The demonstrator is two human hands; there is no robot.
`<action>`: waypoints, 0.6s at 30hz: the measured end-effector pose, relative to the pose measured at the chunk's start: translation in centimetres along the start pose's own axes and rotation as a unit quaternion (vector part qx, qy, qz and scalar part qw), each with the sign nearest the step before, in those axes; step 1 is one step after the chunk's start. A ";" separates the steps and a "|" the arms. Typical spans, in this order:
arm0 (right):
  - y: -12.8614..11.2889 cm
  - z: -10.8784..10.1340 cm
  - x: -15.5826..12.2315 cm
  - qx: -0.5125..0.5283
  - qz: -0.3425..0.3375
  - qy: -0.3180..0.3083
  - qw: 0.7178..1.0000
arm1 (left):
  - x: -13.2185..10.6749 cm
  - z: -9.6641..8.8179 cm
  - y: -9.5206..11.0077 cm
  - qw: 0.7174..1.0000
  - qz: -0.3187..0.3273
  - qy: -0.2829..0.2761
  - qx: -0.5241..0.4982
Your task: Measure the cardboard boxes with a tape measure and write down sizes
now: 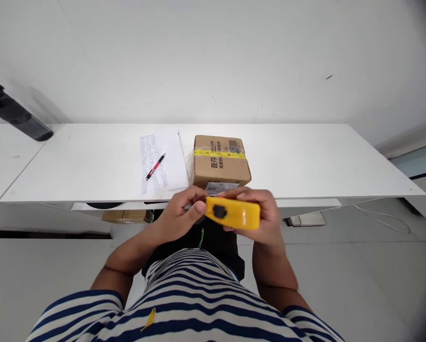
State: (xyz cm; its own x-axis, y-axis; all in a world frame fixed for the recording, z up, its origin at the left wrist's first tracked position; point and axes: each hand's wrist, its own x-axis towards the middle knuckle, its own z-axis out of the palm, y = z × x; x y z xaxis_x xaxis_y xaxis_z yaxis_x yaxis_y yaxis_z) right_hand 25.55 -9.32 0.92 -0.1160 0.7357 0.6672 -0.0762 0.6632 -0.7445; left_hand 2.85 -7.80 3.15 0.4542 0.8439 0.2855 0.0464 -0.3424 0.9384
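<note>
Both of my hands hold a yellow box cutter [234,213] with a black slider, in front of my chest and just short of the table's near edge. My right hand [266,213] wraps round its right end. My left hand [182,211] pinches its left end with the thumb against it. Just beyond the hands, a sealed cardboard box [220,161] with a yellow tape band and a white label sits on the white table [305,161].
A written sheet of paper [163,159] with a red and black pen [155,167] on it lies left of the box. A dark cylinder [15,114] juts in at the far left. Another cardboard box [127,216] sits under the table.
</note>
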 end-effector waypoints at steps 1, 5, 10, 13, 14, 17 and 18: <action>-0.1 0.5 0.1 0.005 -0.004 -0.035 0.999 | 0.0 0.1 0.1 0.998 -0.045 -0.024 -0.034; 0.2 0.9 0.7 -0.013 -0.028 -0.057 0.998 | 0.3 0.0 -0.4 0.987 -0.129 -0.039 -0.092; 0.1 0.0 1.3 -0.076 -0.052 -0.059 0.994 | 1.1 -0.7 -0.1 0.989 -0.138 -0.031 -0.048; 0.0 -1.5 1.6 -0.072 -0.046 -0.024 0.996 | 2.1 -2.1 0.7 0.991 -0.120 -0.050 -0.042; 0.3 -2.5 1.8 -0.075 -0.043 0.020 0.996 | 2.6 -2.8 0.8 0.992 -0.115 -0.039 -0.038; 2.4 -7.1 2.8 -0.066 -0.070 0.213 0.972 | 4.7 -5.4 0.1 0.992 -0.096 0.075 -0.040; 3.5 -9.0 3.3 -0.041 -0.080 0.259 0.962 | 5.5 -6.3 -0.4 0.987 -0.093 0.124 -0.050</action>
State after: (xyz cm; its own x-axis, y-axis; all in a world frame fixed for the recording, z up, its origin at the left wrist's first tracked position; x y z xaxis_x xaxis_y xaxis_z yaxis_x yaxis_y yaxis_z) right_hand 33.77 -3.39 0.71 0.4014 0.5792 0.7095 0.0293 0.7662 -0.6420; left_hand -0.32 -0.37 5.54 0.2134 0.9677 0.1339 0.0138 -0.1401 0.9900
